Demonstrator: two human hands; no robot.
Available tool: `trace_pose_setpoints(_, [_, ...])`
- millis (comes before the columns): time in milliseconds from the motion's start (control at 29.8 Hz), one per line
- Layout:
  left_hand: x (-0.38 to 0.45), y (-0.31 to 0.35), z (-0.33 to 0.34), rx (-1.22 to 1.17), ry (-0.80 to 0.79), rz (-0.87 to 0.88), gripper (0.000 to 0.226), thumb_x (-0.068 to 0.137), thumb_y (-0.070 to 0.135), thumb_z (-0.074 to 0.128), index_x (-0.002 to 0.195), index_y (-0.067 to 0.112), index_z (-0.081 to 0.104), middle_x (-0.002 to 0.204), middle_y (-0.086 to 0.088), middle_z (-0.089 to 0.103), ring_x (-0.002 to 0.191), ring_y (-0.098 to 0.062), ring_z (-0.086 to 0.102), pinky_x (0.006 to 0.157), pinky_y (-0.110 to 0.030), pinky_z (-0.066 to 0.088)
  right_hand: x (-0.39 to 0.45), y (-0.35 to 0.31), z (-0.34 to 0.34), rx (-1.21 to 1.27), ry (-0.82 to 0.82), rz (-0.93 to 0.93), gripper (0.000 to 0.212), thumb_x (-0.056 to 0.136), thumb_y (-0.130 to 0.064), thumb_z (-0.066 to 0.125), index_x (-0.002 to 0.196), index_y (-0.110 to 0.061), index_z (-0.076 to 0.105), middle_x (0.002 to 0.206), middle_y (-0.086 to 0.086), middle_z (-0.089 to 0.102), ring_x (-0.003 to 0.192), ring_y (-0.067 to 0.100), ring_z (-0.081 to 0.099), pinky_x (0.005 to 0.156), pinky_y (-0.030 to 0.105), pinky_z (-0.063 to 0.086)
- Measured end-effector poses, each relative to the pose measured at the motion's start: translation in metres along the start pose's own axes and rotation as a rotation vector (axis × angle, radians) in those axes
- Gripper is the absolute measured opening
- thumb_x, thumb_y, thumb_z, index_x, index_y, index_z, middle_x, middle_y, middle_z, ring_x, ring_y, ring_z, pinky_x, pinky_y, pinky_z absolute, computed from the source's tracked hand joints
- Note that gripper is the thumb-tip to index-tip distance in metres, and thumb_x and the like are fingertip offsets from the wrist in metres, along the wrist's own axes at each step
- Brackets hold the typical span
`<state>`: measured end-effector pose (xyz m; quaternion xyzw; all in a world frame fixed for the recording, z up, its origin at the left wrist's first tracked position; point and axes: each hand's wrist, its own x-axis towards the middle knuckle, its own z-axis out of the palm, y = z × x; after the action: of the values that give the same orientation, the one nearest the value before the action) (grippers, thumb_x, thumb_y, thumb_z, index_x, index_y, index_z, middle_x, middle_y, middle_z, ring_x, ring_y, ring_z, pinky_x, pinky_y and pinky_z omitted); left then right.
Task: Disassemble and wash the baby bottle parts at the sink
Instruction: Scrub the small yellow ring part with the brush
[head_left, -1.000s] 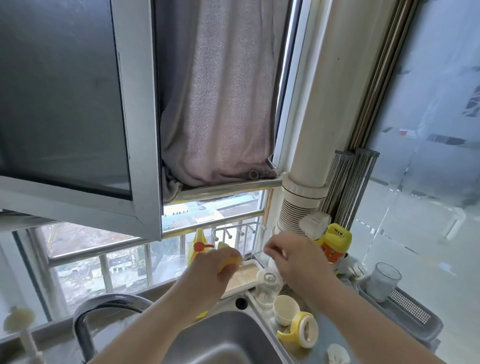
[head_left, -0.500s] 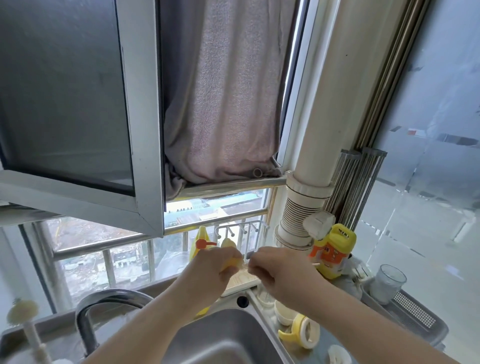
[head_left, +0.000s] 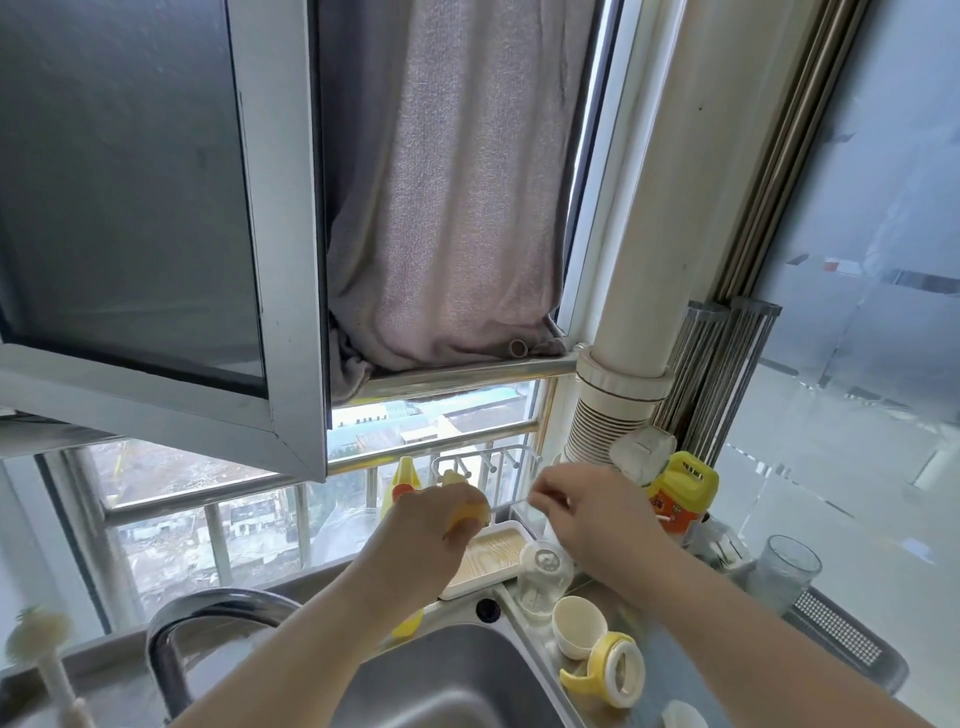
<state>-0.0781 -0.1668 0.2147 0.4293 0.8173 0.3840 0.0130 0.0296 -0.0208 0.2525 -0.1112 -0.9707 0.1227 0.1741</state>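
low centre of frame, the left hand (head_left: 423, 525) gripped a yellow plastic bottle part (head_left: 467, 512); the right hand (head_left: 587, 512) pinched something thin, unclear. best worked over the steel sink (head_left: 457, 680).

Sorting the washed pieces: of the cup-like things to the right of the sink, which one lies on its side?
The small cream cup beside the yellow handled bottle collar; its mouth faces sideways. The clear bottle and the clear glass tumbler stand upright.

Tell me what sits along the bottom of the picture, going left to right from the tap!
Tap → sink → clear bottle → white cup → yellow handled ring → glass.
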Motion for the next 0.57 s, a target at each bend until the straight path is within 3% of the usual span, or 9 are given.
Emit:
trace_pose_setpoints(201, [0.0008, 0.0009, -0.0017, -0.033, -0.032, -0.001, 0.019, 0.095, 0.013, 0.046, 0.095, 0.027, 0.059, 0.086, 0.014, 0.058, 0.087, -0.014, 0.056, 0.068, -0.011, 0.039, 0.0001, 0.0008, 0.0025, -0.015, 0.040, -0.075, 0.014, 0.092, -0.030, 0.054, 0.089, -0.024, 0.066, 0.076, -0.016, 0.057, 0.071, 0.002, 0.051, 0.068, 0.022, 0.045])
trace_pose_setpoints(269, [0.0005, -0.0004, -0.0015, -0.028, -0.054, -0.002, 0.018, 0.097, 0.015, 0.043, 0.098, 0.030, 0.053, 0.090, 0.012, 0.056, 0.083, -0.009, 0.054, 0.065, -0.011, 0.039, 0.0011, 0.0017, 0.0029, -0.033, 0.015, -0.121, 0.012, 0.092, -0.027, 0.054, 0.090, -0.023, 0.066, 0.080, -0.014, 0.060, 0.075, 0.005, 0.053, 0.071, 0.026, 0.048])
trace_pose_setpoints(369, [-0.0011, 0.0015, -0.0002, -0.002, -0.082, 0.013, 0.016, 0.100, 0.019, 0.036, 0.108, 0.030, 0.043, 0.091, 0.011, 0.051, 0.075, -0.001, 0.047, 0.061, -0.010, 0.037, 0.0018, 0.0025, 0.0018, 0.021, 0.081, -0.046, 0.014, 0.093, -0.029, 0.053, 0.092, -0.023, 0.066, 0.083, -0.012, 0.063, 0.076, 0.005, 0.054, 0.072, 0.023, 0.047])
trace_pose_setpoints(470, [-0.0007, 0.0049, -0.0008, -0.023, -0.085, 0.008, 0.017, 0.098, 0.016, 0.039, 0.110, 0.028, 0.037, 0.082, 0.014, 0.046, 0.064, -0.002, 0.045, 0.057, -0.010, 0.039, 0.0015, -0.0036, 0.0063, 0.031, 0.005, -0.127, 0.013, 0.092, -0.027, 0.055, 0.091, -0.023, 0.067, 0.081, -0.013, 0.062, 0.071, 0.003, 0.049, 0.069, 0.022, 0.044])
trace_pose_setpoints(571, [0.0003, 0.0085, -0.0046, -0.063, -0.079, -0.029, 0.024, 0.096, 0.017, 0.045, 0.108, 0.030, 0.030, 0.078, 0.007, 0.052, 0.057, -0.006, 0.047, 0.053, -0.016, 0.042, 0.0041, -0.0009, 0.0049, 0.121, 0.042, -0.037, 0.014, 0.091, -0.032, 0.057, 0.090, -0.024, 0.068, 0.077, -0.014, 0.062, 0.067, 0.002, 0.051, 0.063, 0.016, 0.038])
